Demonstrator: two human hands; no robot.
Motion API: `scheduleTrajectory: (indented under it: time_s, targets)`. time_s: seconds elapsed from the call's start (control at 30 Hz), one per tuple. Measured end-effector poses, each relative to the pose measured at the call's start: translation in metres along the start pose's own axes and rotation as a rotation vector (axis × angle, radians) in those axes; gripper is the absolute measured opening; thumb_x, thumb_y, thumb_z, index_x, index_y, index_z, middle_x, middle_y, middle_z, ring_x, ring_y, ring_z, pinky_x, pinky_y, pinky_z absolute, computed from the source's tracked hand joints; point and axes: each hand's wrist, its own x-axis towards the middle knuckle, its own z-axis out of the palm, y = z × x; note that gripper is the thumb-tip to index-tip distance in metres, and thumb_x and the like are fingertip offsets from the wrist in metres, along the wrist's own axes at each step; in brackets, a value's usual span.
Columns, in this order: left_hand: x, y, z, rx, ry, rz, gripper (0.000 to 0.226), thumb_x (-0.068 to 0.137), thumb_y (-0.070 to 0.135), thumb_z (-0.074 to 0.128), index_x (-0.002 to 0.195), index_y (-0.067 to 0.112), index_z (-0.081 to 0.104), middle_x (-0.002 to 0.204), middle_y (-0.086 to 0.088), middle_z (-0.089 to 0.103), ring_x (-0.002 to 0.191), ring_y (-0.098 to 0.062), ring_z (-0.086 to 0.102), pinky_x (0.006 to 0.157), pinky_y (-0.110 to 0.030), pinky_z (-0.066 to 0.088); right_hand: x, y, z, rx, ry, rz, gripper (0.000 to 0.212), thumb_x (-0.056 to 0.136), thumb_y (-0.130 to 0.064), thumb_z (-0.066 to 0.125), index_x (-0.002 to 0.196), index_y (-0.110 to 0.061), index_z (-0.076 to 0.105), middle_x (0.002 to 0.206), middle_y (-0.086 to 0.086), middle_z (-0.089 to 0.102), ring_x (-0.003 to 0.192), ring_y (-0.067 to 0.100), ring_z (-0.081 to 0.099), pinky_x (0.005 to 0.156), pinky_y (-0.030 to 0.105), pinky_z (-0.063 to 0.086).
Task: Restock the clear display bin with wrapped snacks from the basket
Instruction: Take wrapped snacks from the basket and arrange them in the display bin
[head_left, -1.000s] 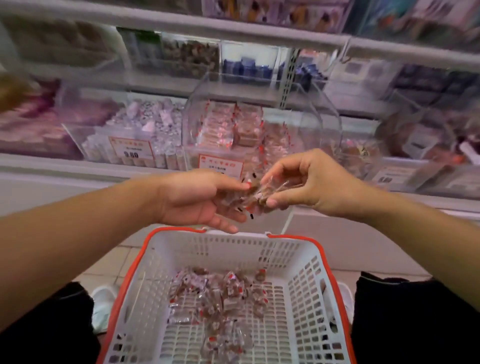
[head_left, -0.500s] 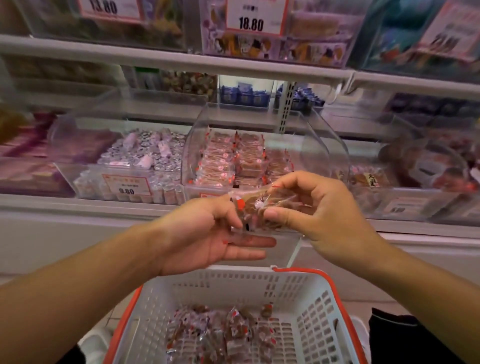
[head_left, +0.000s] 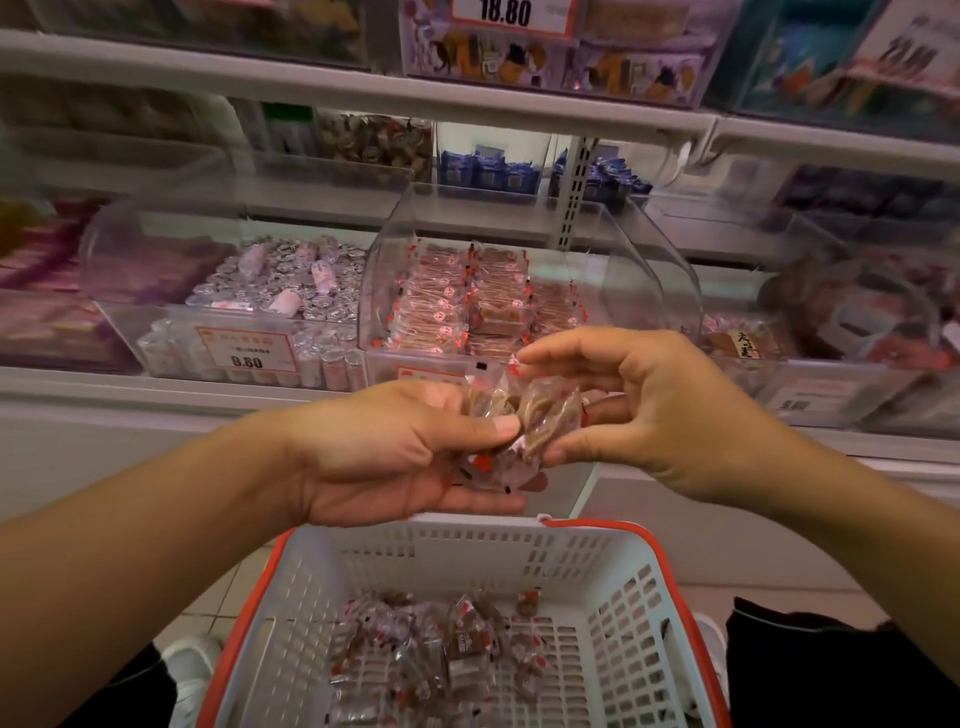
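The left hand (head_left: 410, 452) cups a small bundle of wrapped snacks (head_left: 519, 421) while the right hand (head_left: 639, 410) pinches one, likely sorting them for the clear bin (head_left: 623, 270) at the shelf's front edge, above the basket (head_left: 415, 561).

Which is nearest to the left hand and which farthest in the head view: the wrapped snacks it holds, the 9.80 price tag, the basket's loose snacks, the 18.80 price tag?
From the left hand:
1. Held wrapped snacks, in its grip, between both hands.
2. 9.80 price tag, on the bin up-left, and the loose snacks in the basket below: too close to call.
3. 18.80 price tag, top shelf, farthest.
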Motion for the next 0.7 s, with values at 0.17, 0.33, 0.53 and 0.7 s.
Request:
scheduleTrajectory:
  time_s: [0.17,0.33,0.53,0.7]
  targets:
    - [0.005,-0.004,0.005,0.060,0.032,-0.013,0.040,0.083,0.027,0.064,0.116,0.006,0.066,0.104,-0.014,0.069,0.100,-0.026,0.068,0.079,-0.038,0.059,0.001,-0.002,0.005,-0.046,-0.037,-0.007,0.069,0.069,0.004,0.083,0.128,-0.025,0.060,0.117,-0.010,0.070,0.105,-0.001,0.067,0.088,0.018,0.055]
    - [0.003,-0.004,0.007,0.176,0.013,-0.022,0.024,0.080,0.031,0.070,0.099,0.016,0.072,0.105,-0.014,0.071,0.102,-0.026,0.069,0.066,-0.026,0.058,-0.001,0.001,0.004,-0.132,-0.206,0.005,0.074,0.089,0.002,0.067,0.150,-0.029,0.038,0.148,-0.018,0.047,0.133,-0.011,0.041,0.110,0.013,0.035]
    - [0.004,-0.001,0.015,0.360,0.096,0.080,0.040,0.070,0.047,0.071,0.093,0.016,0.067,0.090,-0.012,0.073,0.084,-0.019,0.072,0.055,-0.020,0.054,-0.001,0.003,0.007,-0.049,-0.154,-0.015,0.065,0.090,-0.002,0.065,0.145,-0.030,0.044,0.138,-0.016,0.056,0.128,-0.005,0.051,0.104,0.017,0.044]
    - [0.002,0.007,0.020,0.532,0.111,0.087,0.052,0.064,0.051,0.073,0.095,0.012,0.058,0.079,-0.009,0.070,0.073,-0.019,0.070,0.045,-0.021,0.049,0.006,0.000,-0.001,-0.064,-0.145,-0.014,0.062,0.083,-0.018,0.076,0.140,-0.022,0.052,0.123,-0.009,0.064,0.114,0.006,0.063,0.094,0.024,0.053]
